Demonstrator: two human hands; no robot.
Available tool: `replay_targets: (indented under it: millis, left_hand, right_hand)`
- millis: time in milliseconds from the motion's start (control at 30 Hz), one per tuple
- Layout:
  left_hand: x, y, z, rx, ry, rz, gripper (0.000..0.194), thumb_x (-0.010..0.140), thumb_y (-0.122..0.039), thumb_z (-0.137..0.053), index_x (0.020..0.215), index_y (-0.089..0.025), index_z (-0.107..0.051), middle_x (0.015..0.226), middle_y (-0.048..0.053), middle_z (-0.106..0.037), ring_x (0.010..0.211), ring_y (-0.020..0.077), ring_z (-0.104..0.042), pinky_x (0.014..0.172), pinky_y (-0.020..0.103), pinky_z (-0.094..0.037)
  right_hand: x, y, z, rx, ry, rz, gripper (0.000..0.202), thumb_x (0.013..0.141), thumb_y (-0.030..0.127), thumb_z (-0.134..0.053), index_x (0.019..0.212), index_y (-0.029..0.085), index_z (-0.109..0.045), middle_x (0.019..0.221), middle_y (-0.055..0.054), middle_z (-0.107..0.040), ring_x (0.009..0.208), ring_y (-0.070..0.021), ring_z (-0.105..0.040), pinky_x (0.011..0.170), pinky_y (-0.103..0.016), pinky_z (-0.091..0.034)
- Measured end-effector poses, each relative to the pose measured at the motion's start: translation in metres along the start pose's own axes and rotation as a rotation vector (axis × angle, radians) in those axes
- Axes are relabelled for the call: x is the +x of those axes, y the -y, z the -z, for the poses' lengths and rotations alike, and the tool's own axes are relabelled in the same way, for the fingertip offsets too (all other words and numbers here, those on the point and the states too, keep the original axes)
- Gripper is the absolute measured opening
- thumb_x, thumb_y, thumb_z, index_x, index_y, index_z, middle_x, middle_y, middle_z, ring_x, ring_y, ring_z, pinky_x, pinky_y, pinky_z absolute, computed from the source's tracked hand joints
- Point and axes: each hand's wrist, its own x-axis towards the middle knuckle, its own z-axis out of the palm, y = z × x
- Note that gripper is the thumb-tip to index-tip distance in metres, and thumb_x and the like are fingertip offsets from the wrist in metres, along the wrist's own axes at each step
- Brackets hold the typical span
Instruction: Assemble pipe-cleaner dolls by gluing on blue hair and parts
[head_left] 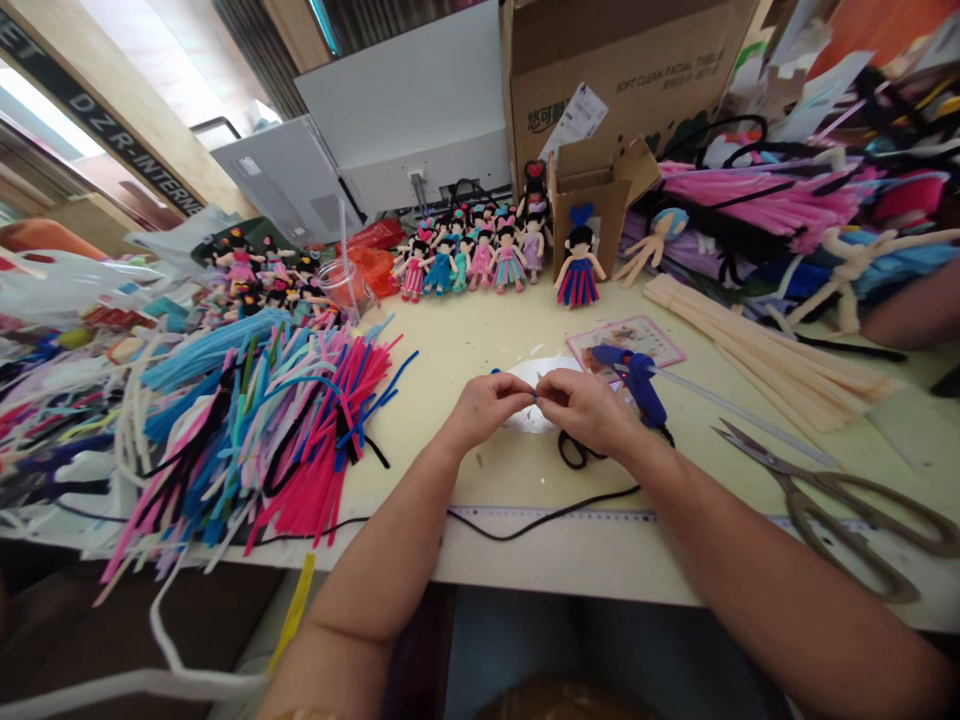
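Note:
My left hand (pixel 491 404) and my right hand (pixel 581 405) meet fingertip to fingertip over a shiny round plate (pixel 534 420) on the table. Both are closed in a pinch on a small dark blue piece (pixel 533 394), mostly hidden by the fingers. A bit of blue also shows just above my left hand. Beside my right hand lies a blue glue gun (pixel 640 383), partly over a pink-edged card (pixel 651 338). A black loop (pixel 573 450) is below my right hand.
Bundles of coloured pipe cleaners (pixel 300 430) cover the left side. Small dolls (pixel 480 255) stand at the back, before a cardboard box (pixel 630 80). Large scissors (pixel 832 490) and beige strips (pixel 757 345) lie at the right. A black cord (pixel 517 532) crosses the front edge.

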Motion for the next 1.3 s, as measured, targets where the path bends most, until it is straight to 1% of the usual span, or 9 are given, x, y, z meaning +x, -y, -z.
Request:
replay_targets:
  millis: [200,500,600,700,800,900,1000,1133,1300]
  left_hand:
    - [-0.002,-0.003,0.003,0.034,-0.038,-0.038,0.014,0.072,-0.027,-0.063,0.075,-0.016,-0.07,0.069,0.0,-0.065,0.065,0.0109,-0.054,0.062,0.024,-0.041]
    - [0.005,-0.001,-0.016,-0.557,-0.158,0.109,0.021,0.06,-0.032,-0.073,0.07,-0.015,-0.065,0.064,0.0,-0.063,0.06,0.0093,-0.053,0.06,0.024,-0.043]
    - [0.005,-0.002,-0.022,-0.662,-0.177,0.168,0.025,0.058,-0.033,-0.075,0.07,-0.015,-0.064,0.061,-0.001,-0.061,0.055,0.0071,-0.049,0.055,0.022,-0.04]
    - [0.005,0.0,-0.027,-0.678,-0.219,0.143,0.023,0.059,-0.033,-0.074,0.07,-0.016,-0.064,0.061,-0.002,-0.059,0.053,0.0059,-0.046,0.055,0.022,-0.039]
    - [0.005,0.003,-0.026,-0.623,-0.223,0.11,0.019,0.064,-0.033,-0.072,0.07,-0.016,-0.064,0.063,-0.002,-0.06,0.057,0.007,-0.048,0.058,0.023,-0.04]
    - [0.004,0.002,-0.019,-0.474,-0.139,0.103,0.021,0.07,-0.036,-0.068,0.075,-0.015,-0.068,0.069,0.002,-0.066,0.063,0.0099,-0.053,0.062,0.025,-0.042]
    - [0.0,-0.002,-0.009,-0.253,-0.097,0.035,0.022,0.074,-0.035,-0.064,0.083,-0.016,-0.072,0.078,0.004,-0.069,0.07,0.013,-0.057,0.067,0.027,-0.045]
    - [-0.004,-0.004,-0.001,0.048,-0.067,-0.094,0.013,0.074,-0.027,-0.065,0.081,-0.02,-0.073,0.08,0.002,-0.07,0.076,0.0145,-0.06,0.071,0.026,-0.045]
    - [-0.004,-0.001,0.0,0.23,-0.041,-0.178,0.01,0.075,-0.023,-0.064,0.08,-0.022,-0.073,0.078,0.0,-0.07,0.072,0.0133,-0.06,0.072,0.026,-0.044]
  right_hand:
    - [0.0,-0.001,0.004,-0.049,-0.011,0.031,0.01,0.08,0.019,-0.056,0.075,0.019,-0.064,0.072,-0.001,-0.064,0.069,-0.0137,-0.055,0.064,-0.026,-0.037]
    - [0.001,0.001,-0.002,0.344,-0.117,-0.13,0.011,0.078,0.029,-0.06,0.072,0.019,-0.06,0.063,0.002,-0.059,0.058,-0.011,-0.049,0.054,-0.024,-0.037]
    - [0.002,0.004,-0.006,0.469,-0.143,-0.171,0.014,0.077,0.032,-0.061,0.071,0.019,-0.059,0.06,0.003,-0.056,0.056,-0.0107,-0.048,0.053,-0.024,-0.038]
    - [0.001,0.007,-0.007,0.497,-0.167,-0.194,0.015,0.075,0.033,-0.062,0.07,0.018,-0.059,0.06,0.003,-0.055,0.056,-0.0106,-0.047,0.052,-0.024,-0.037]
    - [0.001,0.008,-0.006,0.457,-0.18,-0.188,0.014,0.075,0.031,-0.06,0.07,0.018,-0.058,0.062,0.002,-0.055,0.056,-0.0104,-0.046,0.052,-0.024,-0.036]
    - [0.001,0.006,-0.002,0.363,-0.156,-0.164,0.011,0.076,0.026,-0.058,0.069,0.018,-0.057,0.062,0.002,-0.054,0.056,-0.0101,-0.045,0.051,-0.023,-0.035]
    - [0.001,0.003,0.002,0.181,-0.101,-0.08,0.007,0.075,0.021,-0.056,0.068,0.019,-0.058,0.06,0.003,-0.053,0.055,-0.0104,-0.044,0.051,-0.023,-0.034]
    - [-0.001,0.002,0.005,-0.055,-0.033,0.064,0.008,0.075,0.015,-0.055,0.07,0.019,-0.058,0.066,0.001,-0.057,0.061,-0.0115,-0.049,0.057,-0.024,-0.035]
    - [-0.002,0.001,0.004,-0.219,0.02,0.169,0.011,0.082,0.015,-0.051,0.075,0.019,-0.059,0.075,-0.002,-0.06,0.067,-0.0129,-0.052,0.062,-0.025,-0.036]
